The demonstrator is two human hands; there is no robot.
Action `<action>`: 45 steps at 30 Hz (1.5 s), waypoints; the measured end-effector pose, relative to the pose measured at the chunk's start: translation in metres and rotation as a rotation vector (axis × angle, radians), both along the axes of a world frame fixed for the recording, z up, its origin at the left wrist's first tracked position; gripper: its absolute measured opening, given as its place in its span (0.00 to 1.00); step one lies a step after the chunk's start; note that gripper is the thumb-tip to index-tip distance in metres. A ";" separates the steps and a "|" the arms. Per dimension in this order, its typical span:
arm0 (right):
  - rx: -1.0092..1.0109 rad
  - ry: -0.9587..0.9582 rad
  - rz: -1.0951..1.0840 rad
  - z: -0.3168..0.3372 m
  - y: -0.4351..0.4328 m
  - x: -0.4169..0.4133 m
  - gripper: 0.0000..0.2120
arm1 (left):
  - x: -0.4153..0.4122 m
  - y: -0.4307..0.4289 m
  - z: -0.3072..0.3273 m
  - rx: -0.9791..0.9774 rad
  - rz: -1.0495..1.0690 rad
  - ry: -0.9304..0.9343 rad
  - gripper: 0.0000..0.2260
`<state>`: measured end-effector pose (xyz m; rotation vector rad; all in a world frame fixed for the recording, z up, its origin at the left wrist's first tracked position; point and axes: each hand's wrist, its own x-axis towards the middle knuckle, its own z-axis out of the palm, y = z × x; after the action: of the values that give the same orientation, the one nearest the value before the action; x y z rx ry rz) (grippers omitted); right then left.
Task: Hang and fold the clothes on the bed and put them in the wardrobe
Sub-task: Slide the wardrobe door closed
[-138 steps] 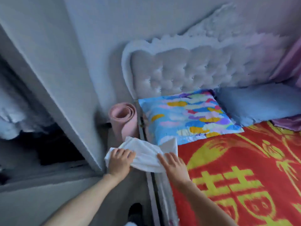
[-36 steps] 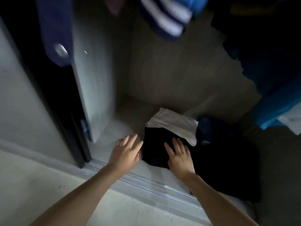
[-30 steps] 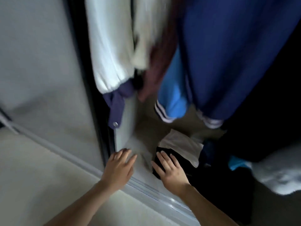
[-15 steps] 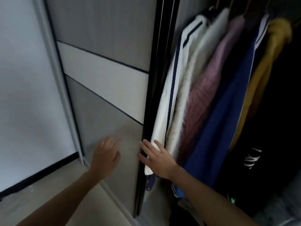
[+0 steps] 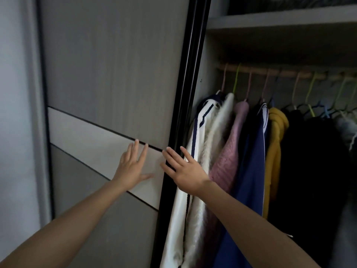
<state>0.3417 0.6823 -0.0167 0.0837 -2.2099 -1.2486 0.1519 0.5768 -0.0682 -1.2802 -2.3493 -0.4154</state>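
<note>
A pale wall (image 5: 15, 113) runs down the far left, well to the left of the black door edge (image 5: 185, 93). Between that wall and the edge stands the grey sliding door (image 5: 116, 64) of the wardrobe (image 5: 210, 60), crossed by a slanting white band (image 5: 87, 136).

The left hand (image 5: 131, 167) is spread wide over this band, just left of the black door edge. Its fingers are straight and fanned, and it holds nothing. Whether the palm actually presses the panel cannot be told.

The right hand (image 5: 185, 171) is also wide open and empty. Its fingers reach leftward across the black door edge, while its back lies in front of the clothes just right of the edge.

Right of the black door edge the wardrobe stands open, and the hung clothes are inside it. Nearest the edge is a white jacket (image 5: 195, 151) with navy stripes, then a fluffy white garment (image 5: 218, 136), a pink sweater (image 5: 229, 151), a blue jacket (image 5: 253, 171) and a yellow hoodie (image 5: 274, 151). Farthest from the edge are dark clothes (image 5: 313, 161), too dim to tell apart.

All of them hang on pink and green hangers (image 5: 235, 80) from a wooden rail (image 5: 270, 71) that runs rightward from the edge. A grey shelf (image 5: 280, 22) lies above the rail, and whatever sits on it is blurred.
</note>
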 end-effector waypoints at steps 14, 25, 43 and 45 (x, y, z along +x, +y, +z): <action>0.054 -0.168 -0.367 0.024 -0.031 -0.015 0.18 | -0.004 0.012 -0.018 0.028 -0.157 -0.089 0.48; 0.041 -0.285 -0.421 0.033 -0.041 -0.014 0.16 | 0.008 -0.009 0.010 0.069 -0.168 0.025 0.34; -0.112 -0.237 -0.582 0.034 -0.017 0.184 0.12 | 0.162 0.023 0.014 0.095 -0.307 0.136 0.35; -0.169 -0.190 -0.582 0.033 -0.014 0.215 0.12 | 0.190 0.027 0.021 0.125 -0.351 0.155 0.35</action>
<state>0.5563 0.6681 0.0158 -0.5669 -2.6000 -1.3793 0.3419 0.6038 -0.0473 -1.6044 -1.9417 -0.5405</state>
